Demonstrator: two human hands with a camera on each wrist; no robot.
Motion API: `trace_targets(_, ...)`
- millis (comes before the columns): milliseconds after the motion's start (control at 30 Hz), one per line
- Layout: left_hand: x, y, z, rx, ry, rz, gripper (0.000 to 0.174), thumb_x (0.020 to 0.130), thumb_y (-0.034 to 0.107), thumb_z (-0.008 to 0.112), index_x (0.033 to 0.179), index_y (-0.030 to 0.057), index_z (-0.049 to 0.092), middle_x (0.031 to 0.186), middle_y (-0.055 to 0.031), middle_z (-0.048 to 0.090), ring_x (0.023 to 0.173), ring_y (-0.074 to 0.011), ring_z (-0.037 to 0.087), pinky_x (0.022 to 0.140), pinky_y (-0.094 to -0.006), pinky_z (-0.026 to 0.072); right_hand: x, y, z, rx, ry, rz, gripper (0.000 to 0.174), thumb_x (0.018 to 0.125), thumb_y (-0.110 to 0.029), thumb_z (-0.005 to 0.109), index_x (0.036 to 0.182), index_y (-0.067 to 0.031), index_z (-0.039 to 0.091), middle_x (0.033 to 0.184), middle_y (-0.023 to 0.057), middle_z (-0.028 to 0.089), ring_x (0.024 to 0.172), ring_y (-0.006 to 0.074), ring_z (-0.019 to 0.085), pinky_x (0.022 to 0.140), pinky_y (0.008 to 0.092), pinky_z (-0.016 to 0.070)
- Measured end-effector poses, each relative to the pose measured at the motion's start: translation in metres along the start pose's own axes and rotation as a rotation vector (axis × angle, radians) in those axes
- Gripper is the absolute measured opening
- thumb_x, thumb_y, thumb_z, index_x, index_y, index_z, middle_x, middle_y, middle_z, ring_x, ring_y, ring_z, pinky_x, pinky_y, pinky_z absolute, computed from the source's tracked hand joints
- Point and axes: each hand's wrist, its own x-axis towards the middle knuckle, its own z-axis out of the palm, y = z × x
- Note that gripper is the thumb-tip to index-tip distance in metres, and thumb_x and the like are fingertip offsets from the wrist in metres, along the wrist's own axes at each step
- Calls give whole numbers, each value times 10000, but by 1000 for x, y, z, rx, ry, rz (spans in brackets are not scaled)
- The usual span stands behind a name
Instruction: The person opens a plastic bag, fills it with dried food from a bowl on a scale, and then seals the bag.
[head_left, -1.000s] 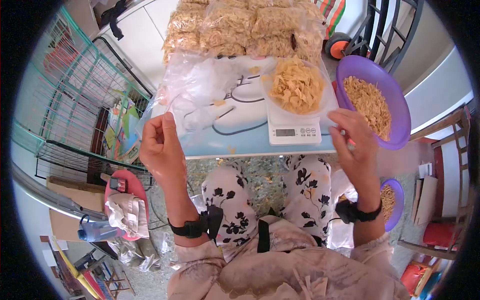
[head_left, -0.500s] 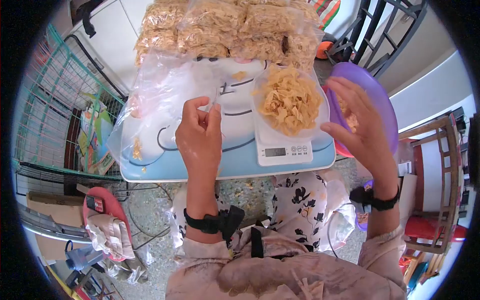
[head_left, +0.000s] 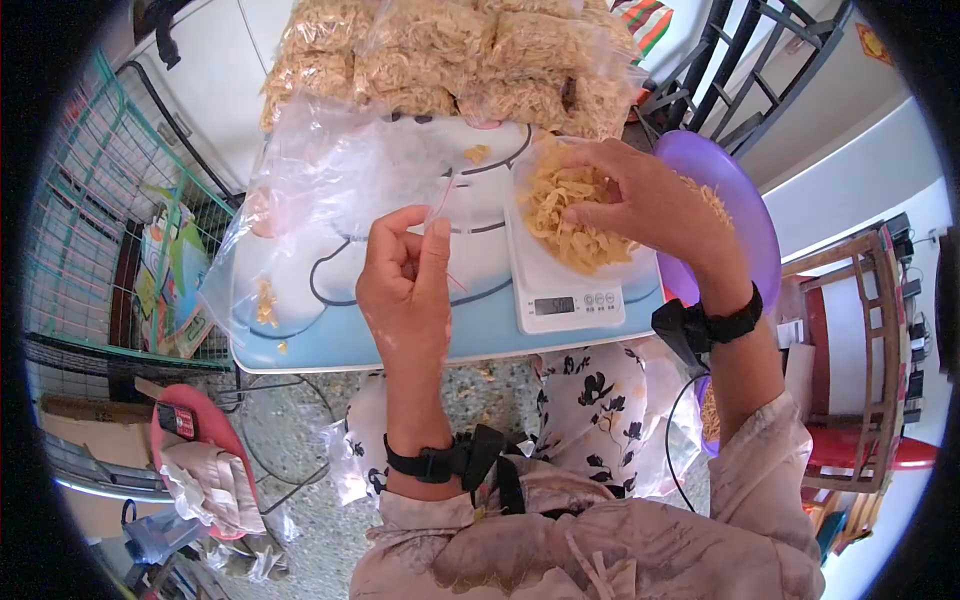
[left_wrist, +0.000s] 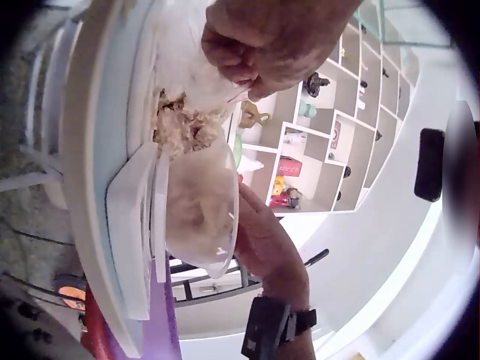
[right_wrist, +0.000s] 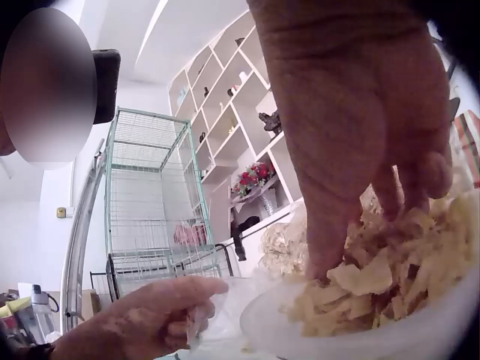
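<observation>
On the white digital scale (head_left: 566, 314) sits a translucent bowl (left_wrist: 225, 247) heaped with dry, pale-yellow flakes (head_left: 575, 245). My right hand (head_left: 650, 200) reaches into this heap from the right, thumb and fingers spread apart. In the right wrist view its fingertips (right_wrist: 326, 259) go down among the flakes, partly hidden. To the left of the scale, my left hand (head_left: 405, 275) pinches the edge of a clear plastic bag (head_left: 330, 165) between thumb and index finger. A thin red line shows along that edge. The bag spreads leftward over the table.
Filled bags of flakes (head_left: 420, 60) are stacked at the back of the table (head_left: 400, 345). A purple basin (head_left: 765, 240) with more flakes stands right of the table. At the left is a green wire cage (head_left: 95, 220). A few loose flakes (head_left: 266, 303) lie on the tabletop.
My right hand has moved left from beside the scale into the bowl of flakes. My left hand, holding the bag's edge, has come right, nearer the scale. The head view has shifted.
</observation>
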Motion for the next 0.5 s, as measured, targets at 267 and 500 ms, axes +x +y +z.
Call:
trace_targets(267,1,-9,-6,-150,57,-21,197,926,195,627,984,10,592,663,55,518,569,-3,404,494,-169,308,-5,1,-3,107,49,71,214,829,-112,658,1002,-22,570,848,19,573,728,85,545,658,239,449)
trace_targets(500,-2,2,-7,-241,142,14,161,925,192,615,951,33,611,622,34,501,477,-22,406,399,-189,295,-12,2,-20,461,234,191,93,910,-120,599,963,-45,587,797,-45,569,686,21,494,601,196,411)
